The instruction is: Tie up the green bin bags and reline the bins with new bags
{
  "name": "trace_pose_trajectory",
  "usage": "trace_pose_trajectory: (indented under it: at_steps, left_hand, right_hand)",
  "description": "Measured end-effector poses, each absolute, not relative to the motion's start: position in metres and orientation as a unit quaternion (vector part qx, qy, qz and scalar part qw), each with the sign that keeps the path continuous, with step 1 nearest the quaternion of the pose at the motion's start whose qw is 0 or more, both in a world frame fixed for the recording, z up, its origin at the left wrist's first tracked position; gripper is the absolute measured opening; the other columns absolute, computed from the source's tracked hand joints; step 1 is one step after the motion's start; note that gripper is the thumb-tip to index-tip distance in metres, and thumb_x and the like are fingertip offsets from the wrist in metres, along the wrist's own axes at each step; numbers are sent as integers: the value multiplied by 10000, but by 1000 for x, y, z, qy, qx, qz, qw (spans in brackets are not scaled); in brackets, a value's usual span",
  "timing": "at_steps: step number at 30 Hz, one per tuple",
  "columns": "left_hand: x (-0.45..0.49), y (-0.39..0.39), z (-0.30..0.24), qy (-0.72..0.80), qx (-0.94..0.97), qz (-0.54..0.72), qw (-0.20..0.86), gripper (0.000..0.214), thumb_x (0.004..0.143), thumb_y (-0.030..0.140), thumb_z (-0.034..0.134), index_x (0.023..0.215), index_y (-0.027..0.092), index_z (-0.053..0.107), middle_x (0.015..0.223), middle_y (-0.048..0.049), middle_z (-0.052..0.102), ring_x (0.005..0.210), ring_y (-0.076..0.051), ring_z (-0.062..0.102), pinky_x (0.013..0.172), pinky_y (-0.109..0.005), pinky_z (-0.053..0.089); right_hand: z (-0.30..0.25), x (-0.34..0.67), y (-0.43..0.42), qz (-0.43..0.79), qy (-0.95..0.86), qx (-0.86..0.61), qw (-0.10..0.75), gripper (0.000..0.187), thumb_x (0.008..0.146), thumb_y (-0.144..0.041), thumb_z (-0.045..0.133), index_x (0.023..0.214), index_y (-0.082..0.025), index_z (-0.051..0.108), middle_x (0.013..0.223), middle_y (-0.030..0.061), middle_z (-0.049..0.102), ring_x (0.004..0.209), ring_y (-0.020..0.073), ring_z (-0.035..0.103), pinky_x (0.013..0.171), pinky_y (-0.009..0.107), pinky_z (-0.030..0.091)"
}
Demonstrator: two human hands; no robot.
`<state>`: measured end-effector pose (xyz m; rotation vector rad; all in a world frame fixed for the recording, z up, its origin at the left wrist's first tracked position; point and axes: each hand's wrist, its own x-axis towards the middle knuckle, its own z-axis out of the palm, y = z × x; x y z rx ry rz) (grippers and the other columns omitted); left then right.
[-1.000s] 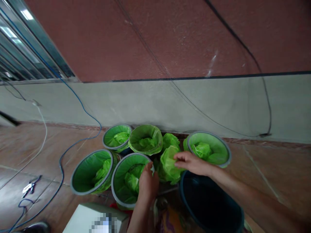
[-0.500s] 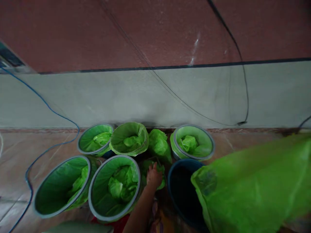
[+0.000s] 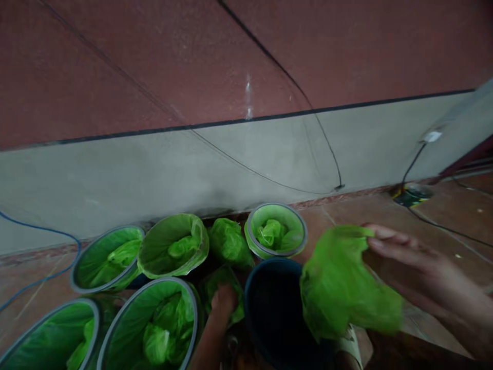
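Note:
My right hand (image 3: 404,254) grips the top edge of a thin green plastic bag (image 3: 342,282) between thumb and fingers. The bag hangs crumpled, partly over the right side of a dark blue unlined bucket (image 3: 275,272). Left of that bucket, my left hand (image 3: 224,299) reaches down to another green plastic bag (image 3: 211,285) low between the bins. Its fingers are blurred and dark, so their grip is unclear. Just behind stands a bunched green bag (image 3: 229,241).
Several bins lined with green bags surround the bucket, including a grey-rimmed bin (image 3: 194,308) and a round bin (image 3: 304,231) by the wall (image 3: 134,180). A blue cable (image 3: 57,277) lies left. Black cable (image 3: 454,231) crosses the floor right, near a small container (image 3: 414,195).
The view has turned right, so the bins sit further left. My right hand has come into view, and its bag has gone from stretched out wide to hanging crumpled. My left hand stays low between the bins.

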<state>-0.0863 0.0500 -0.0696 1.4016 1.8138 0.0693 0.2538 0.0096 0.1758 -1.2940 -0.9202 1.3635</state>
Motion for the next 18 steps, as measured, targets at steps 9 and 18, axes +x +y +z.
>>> trace_pose_trajectory:
  at_steps: [9,18]
  left_hand:
    - [3,-4,168,369,702,359,493,767,746,402,752,1438,219,480,1423,-92,564,1288,-281,527,1128,-421,380]
    - [8,10,155,459,324,574,596,290,691,348,767,881,142,696,952,-88,770,904,-233,726,871,-365,560]
  right_hand:
    - [207,171,-2,677,-405,-368,491,190,733,-371,787,782,-212,695,808,5,691,756,136,621,752,268,497]
    - [159,224,-21,432,-568,-515,476,519,754,-486,716,1200,-229,649,1218,93,675,1156,269,592,989,419,450]
